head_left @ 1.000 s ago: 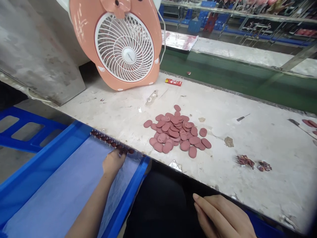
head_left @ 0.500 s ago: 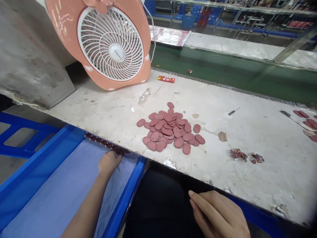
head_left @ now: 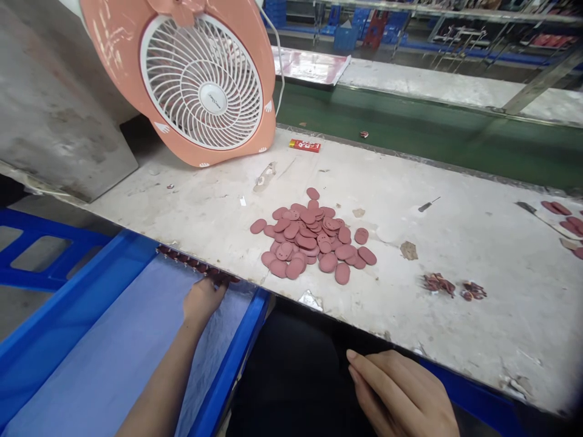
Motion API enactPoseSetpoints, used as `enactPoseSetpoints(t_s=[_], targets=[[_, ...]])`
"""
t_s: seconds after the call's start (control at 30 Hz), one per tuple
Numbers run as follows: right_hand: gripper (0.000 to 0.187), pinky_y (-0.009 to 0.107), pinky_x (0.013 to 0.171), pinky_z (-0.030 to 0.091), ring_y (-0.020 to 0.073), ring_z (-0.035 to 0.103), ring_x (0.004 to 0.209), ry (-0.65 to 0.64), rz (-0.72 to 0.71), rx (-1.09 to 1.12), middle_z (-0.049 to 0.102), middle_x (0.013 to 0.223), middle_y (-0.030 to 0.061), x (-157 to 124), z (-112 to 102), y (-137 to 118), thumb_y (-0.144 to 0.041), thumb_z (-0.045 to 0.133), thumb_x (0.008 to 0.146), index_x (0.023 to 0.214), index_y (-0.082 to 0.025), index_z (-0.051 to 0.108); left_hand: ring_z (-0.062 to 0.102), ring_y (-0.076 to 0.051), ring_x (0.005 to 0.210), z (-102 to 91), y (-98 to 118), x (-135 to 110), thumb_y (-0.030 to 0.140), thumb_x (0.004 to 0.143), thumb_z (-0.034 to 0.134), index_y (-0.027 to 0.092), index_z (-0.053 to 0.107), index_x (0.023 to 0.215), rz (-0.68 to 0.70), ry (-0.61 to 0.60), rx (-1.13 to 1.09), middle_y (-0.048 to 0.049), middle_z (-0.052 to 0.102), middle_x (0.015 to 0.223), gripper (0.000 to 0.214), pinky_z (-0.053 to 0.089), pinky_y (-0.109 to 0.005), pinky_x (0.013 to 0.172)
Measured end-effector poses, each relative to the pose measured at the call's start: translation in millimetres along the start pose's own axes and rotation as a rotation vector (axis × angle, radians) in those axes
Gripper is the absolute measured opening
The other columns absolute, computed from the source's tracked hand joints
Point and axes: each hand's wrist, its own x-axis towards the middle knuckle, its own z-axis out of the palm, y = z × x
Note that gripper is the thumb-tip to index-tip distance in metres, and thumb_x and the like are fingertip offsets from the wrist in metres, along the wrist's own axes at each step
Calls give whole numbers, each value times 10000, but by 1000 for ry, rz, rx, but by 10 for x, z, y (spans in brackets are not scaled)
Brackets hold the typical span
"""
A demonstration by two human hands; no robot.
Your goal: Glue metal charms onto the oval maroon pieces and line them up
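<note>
My left hand reaches into a blue crate under the table's front edge. Its fingers are curled at the right end of a row of dark red pieces with small pale tips. The fingertips are partly hidden, and a dark red piece shows at them. Low in front of the table is my right hand, closed, fingers pressed together with nothing visible in them. Between and beyond my hands, a loose pile of flat, oval, dusty-red pieces lies on the table; some have small holes.
An orange fan stands at the back left beside a grey metal box. A red packet, a small pointed tool and little dark red clusters lie on the table. Behind runs a green belt.
A small scrap on the green belt has moved right. My left hand has shifted very slightly at the row, and the right hand stays where it was.
</note>
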Motion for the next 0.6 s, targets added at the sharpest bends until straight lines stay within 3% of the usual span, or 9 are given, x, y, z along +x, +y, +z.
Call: enactPoseSetpoints(t_s=[0.6], targets=[[172, 254, 553, 510, 123, 600, 608, 21, -14, 1, 655, 729, 62, 41, 11, -10, 15, 618, 852, 1004, -55, 658, 646, -230, 949, 1, 43, -149, 408, 910, 571, 174, 627, 1106, 26, 34, -39, -77, 663, 1098, 311, 540, -442, 819]])
